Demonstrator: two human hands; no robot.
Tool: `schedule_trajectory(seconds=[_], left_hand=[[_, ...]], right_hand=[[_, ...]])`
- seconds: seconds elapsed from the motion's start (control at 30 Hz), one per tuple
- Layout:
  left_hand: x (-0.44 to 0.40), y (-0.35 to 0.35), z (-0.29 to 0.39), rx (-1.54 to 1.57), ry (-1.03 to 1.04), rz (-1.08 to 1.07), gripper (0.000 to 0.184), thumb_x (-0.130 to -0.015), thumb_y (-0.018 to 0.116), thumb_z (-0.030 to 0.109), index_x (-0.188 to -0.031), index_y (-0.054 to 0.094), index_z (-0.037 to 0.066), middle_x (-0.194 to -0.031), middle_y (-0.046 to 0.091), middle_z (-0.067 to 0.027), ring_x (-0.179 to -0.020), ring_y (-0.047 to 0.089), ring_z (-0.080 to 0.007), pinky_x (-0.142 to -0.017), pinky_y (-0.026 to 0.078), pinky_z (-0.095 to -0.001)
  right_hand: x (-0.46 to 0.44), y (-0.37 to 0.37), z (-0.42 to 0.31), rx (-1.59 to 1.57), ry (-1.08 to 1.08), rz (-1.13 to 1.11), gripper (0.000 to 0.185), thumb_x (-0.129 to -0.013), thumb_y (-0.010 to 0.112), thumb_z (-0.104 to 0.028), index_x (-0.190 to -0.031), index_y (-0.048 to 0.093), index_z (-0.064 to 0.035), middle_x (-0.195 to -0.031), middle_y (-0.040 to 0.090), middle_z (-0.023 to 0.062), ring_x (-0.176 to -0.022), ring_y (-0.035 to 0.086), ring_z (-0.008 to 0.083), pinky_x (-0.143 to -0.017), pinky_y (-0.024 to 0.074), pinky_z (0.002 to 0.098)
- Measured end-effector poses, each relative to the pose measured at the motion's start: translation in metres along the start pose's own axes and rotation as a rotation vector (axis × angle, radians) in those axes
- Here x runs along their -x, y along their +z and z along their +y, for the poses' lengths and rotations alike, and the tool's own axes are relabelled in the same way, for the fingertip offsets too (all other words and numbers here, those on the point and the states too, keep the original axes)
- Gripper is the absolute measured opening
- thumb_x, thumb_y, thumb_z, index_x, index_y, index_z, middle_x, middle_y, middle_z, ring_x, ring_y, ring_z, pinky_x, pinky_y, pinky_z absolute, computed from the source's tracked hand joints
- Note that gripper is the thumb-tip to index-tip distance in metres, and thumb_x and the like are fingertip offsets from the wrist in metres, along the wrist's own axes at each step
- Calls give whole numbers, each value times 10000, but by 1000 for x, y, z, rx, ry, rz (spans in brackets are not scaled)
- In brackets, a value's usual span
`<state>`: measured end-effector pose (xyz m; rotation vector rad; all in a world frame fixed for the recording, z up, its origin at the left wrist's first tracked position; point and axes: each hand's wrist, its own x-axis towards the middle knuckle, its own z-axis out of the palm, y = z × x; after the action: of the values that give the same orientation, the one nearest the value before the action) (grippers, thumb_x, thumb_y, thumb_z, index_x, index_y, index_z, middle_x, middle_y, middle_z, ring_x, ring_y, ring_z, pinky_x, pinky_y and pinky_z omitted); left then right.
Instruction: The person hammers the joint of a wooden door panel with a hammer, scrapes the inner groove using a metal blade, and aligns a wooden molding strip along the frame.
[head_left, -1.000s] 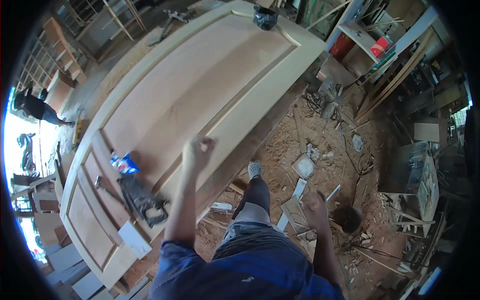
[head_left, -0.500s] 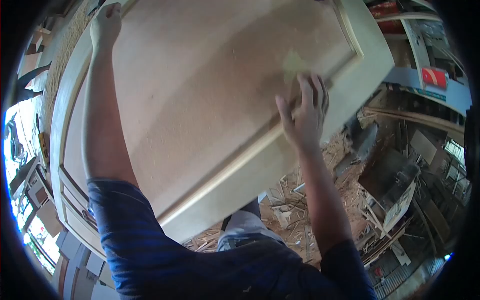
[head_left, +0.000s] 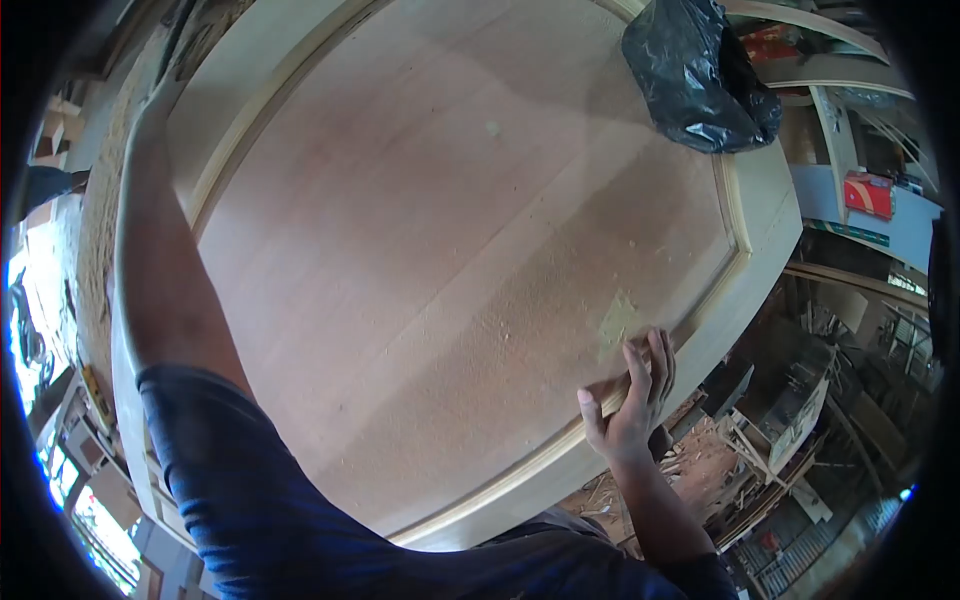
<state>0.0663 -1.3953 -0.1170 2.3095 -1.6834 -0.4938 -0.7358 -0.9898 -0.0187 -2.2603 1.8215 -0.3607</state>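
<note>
Right hand (head_left: 636,398), loosely open, is at the panel's (head_left: 450,230) lower-right edge; left hand (head_left: 160,98), upper left, state unclear.

Glare lower left; right side dim, edges bent, perhaps soft.

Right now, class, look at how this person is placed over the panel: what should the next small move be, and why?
Probably press the right hand flat beside the near moulding as a brace. Its fingers are open and free there, while the left hand reaches out at the panel's far side, a stretch that looks long.
</note>
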Motion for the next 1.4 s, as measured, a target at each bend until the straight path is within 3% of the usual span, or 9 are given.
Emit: schedule_trajectory(seconds=[0.43, 0.73, 0.8, 0.9, 0.97, 1.07, 1.17, 1.27, 1.4], left_hand=[[-13, 20, -2, -527, -113, 261, 533, -1117, 582, 491, -1337, 700, 20, -1268, 769, -314, -1209, 736, -503, -1003, 573, -577], [87, -29, 50, -36, -98, 637, 536, -1076, 688, 559, -1118, 709, 25, -1059, 785, -334, -1124, 761, -516, -942, 578, -588], [178, -56, 139, 29, -169, 667, 565, -1029, 789, 567, -1064, 706, 9, -877, 797, -232, -926, 818, -381, -847, 607, -479], [275, -46, 175, 503, -55, 600, 539, -1014, 864, 501, -923, 615, 32, -675, 758, -70, -703, 798, -137, -649, 583, -308], [352, -36, 204, 1038, -90, 573, 389, -1042, 866, 212, -981, 520, 44, -813, 750, -105, -730, 802, -210, -616, 617, -305], [487, -28, 254, 1411, -36, 454, 235, -1091, 784, 144, -1125, 569, 54, -951, 721, -85, -817, 769, -184, -733, 638, -320], [620, -24, 297, 1552, -171, 388, 512, -1085, 776, 123, -1522, 573, -49, -1067, 753, -124, -870, 773, -209, -787, 648, -336], [738, -12, 320, 1605, -146, 298, 448, -1078, 784, 124, -1467, 639, -45, -1059, 777, -114, -879, 774, -192, -790, 642, -335], [886, 18, 349, 1674, -115, 170, 356, -1074, 792, 125, -1373, 673, -27, -1047, 785, -93, -874, 773, -180, -786, 625, -317]], right_hand=[[0, -1, -5, 16, -20, 9, 796, -1035, 725, -553, -1593, 518, -25, -1675, 438, 337, -1560, 420, 564, -1276, 333, 702], [2, -4, -5, -23, -2, 60, 787, -1006, 760, -513, -1594, 535, -40, -1675, 431, 335, -1578, 398, 546, -1280, 325, 686], [5, -7, -7, -21, 5, 62, 793, -1007, 753, -523, -1599, 534, -44, -1679, 433, 325, -1589, 388, 535, -1289, 317, 683], [6, -6, -9, -13, 19, 76, 814, -1001, 752, -554, -1598, 534, -47, -1672, 447, 321, -1597, 380, 517, -1301, 310, 674], [10, -5, -11, -42, -13, 114, 832, -992, 758, -573, -1599, 532, -50, -1662, 458, 326, -1596, 381, 516, -1307, 304, 671], [14, 0, -5, -60, -83, 173, 852, -980, 772, -586, -1588, 530, -41, -1643, 475, 338, -1595, 380, 512, -1317, 291, 665], [20, 6, 7, -118, -131, 162, 834, -990, 765, -589, -1558, 561, -13, -1655, 477, 324, -1613, 371, 484, -1336, 289, 636], [59, -50, -45, -526, -90, -205, 797, -1026, 731, -600, -1534, 600, 0, -1623, 534, 300, -1598, 425, 444, -1353, 286, 583], [204, -94, -151, -1221, -203, -409, 616, -1153, 625, -483, -1502, 647, 24, -1457, 699, 201, -1365, 648, 297, -1162, 522, 469]])
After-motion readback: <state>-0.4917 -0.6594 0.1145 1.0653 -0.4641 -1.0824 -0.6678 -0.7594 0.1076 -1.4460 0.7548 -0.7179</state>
